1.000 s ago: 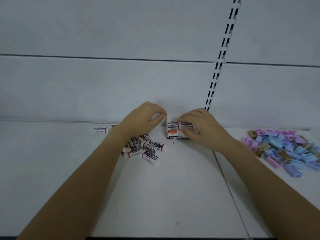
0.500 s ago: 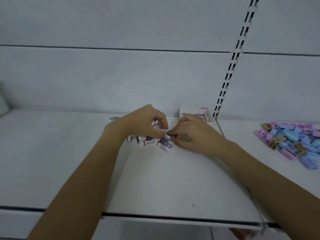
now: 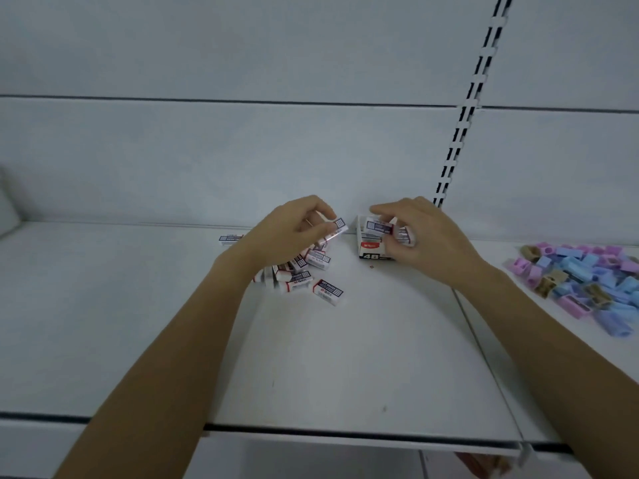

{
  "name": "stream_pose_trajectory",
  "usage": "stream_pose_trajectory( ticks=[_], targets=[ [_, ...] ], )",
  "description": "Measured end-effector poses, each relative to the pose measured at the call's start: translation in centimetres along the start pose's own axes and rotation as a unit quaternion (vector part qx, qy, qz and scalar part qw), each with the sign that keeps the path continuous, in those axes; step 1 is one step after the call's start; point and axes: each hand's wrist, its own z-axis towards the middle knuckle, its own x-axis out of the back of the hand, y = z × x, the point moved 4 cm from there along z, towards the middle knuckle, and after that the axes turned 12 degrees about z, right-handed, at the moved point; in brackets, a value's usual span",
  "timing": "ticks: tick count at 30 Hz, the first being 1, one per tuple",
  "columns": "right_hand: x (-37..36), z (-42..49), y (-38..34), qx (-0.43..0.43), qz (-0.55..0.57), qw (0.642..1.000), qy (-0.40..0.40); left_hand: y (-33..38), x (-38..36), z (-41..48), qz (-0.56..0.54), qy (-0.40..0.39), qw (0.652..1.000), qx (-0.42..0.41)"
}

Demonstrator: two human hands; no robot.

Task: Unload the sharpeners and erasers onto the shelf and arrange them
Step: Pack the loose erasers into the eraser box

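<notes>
Several wrapped white erasers [image 3: 304,271] lie in a loose pile on the white shelf [image 3: 345,357]. My left hand [image 3: 287,233] is lifted just above that pile and pinches one eraser [image 3: 333,229] between thumb and fingers. A small white eraser box marked 4B [image 3: 371,248] stands at the back of the shelf. My right hand [image 3: 422,233] is at the box and holds an eraser [image 3: 380,227] over its open top. A heap of pink, blue and tan sharpeners [image 3: 584,281] lies on the shelf to the right.
One stray eraser [image 3: 230,238] lies by the back panel, left of my left arm. A slotted upright [image 3: 463,108] runs up the wall behind the box. The shelf's front edge [image 3: 345,433] crosses the lower part of the view.
My left hand has lifted an eraser up off the pile. My right hand has moved from the pile back to the box with an eraser.
</notes>
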Motion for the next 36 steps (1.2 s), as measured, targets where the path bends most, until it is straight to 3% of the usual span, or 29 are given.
stream_pose_trajectory(
  ticks=[5, 11, 16, 30, 36],
  targets=[
    [1.3, 0.1, 1.7, -0.060, -0.015, 0.998, 0.013, 1.6, -1.0, 0.5, -0.087, 0.024, 0.996, -0.012],
    [2.1, -0.1, 3.5, -0.093, -0.022, 0.995, -0.008, 2.8, -1.6, 3.5, -0.082, 0.088, 0.993, 0.010],
    [2.4, 0.0, 4.2, -0.100, -0.027, 0.995, -0.018, 2.7, -3.2, 5.2, -0.015, 0.095, 0.995, 0.020],
    [1.6, 0.1, 3.8, -0.070, -0.004, 0.995, -0.065, 1.5, -5.1, 6.9, 0.166, -0.037, 0.985, -0.020],
    [1.5, -0.1, 3.8, -0.047, -0.011, 0.996, -0.078, 1.6, -5.5, 6.3, 0.188, 0.017, 0.979, -0.080]
  ],
)
